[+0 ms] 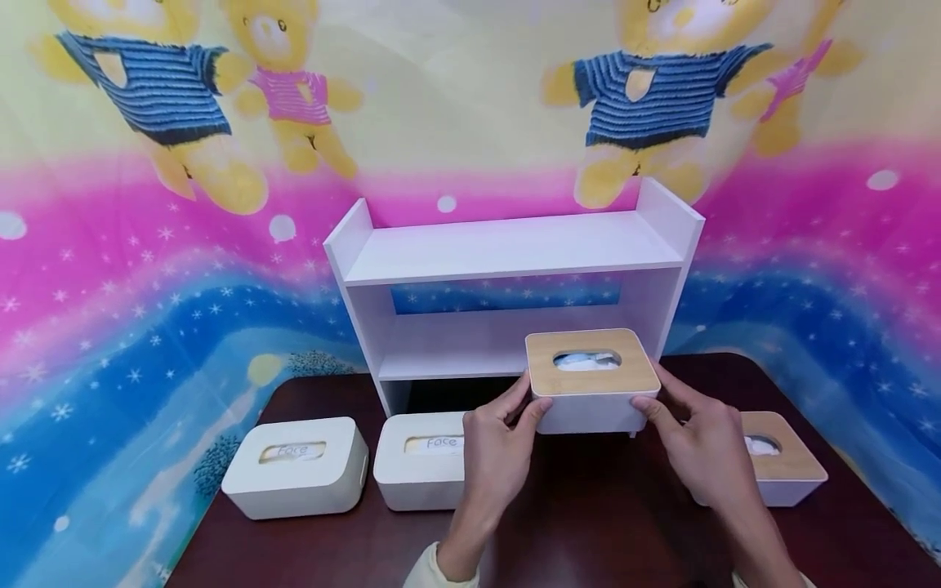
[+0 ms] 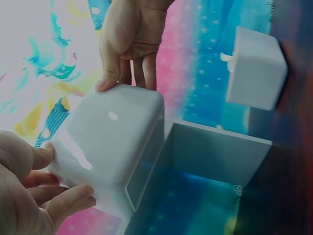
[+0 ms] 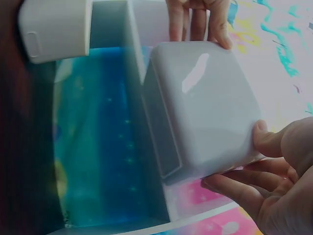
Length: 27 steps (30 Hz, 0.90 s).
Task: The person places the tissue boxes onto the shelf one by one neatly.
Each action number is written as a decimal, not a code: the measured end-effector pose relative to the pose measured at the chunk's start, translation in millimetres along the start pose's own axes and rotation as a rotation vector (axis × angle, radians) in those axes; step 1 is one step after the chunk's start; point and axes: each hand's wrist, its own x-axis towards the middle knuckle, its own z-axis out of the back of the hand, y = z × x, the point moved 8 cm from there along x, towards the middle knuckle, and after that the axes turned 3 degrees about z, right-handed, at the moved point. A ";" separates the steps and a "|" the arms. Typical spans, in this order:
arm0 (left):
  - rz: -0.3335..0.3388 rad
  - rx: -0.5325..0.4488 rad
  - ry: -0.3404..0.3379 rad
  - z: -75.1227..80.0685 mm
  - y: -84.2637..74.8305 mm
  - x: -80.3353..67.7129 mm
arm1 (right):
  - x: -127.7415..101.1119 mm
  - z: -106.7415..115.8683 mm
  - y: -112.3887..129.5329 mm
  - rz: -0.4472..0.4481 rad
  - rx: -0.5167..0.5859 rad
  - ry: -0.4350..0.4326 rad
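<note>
Both hands grip a white tissue box with a light wood lid (image 1: pixel 594 378), one at each end, raised above the table in front of the shelf. The left hand (image 1: pixel 497 445) pinches its left end, thumb on the near side. At the other end the right hand (image 1: pixel 698 445) holds it the same way. White tissue shows in the lid's oval slot. In the left wrist view the glossy white side of the box (image 2: pixel 110 142) faces the camera, between the left hand (image 2: pixel 44 191) and the right hand (image 2: pixel 132 49). The right wrist view shows the box (image 3: pixel 208 107) close to a shelf board.
A white two-tier shelf (image 1: pixel 515 245) stands at the back of the dark table (image 1: pixel 573 523). Two cream tissue boxes, one at far left (image 1: pixel 294 469) and one partly behind the left hand (image 1: pixel 419 469), rest on the table. Another wood-lidded box (image 1: pixel 790 457) sits right, partly hidden.
</note>
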 end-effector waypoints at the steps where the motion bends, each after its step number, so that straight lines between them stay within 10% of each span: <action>1: -0.001 0.004 -0.004 0.5 -1.1 0.5 | 1.2 1.3 1.9 0.003 0.004 -0.008; 27: -0.054 0.022 -0.059 -15.5 5.1 48.2 | 47.2 -10.6 -12.7 -0.037 0.110 -0.101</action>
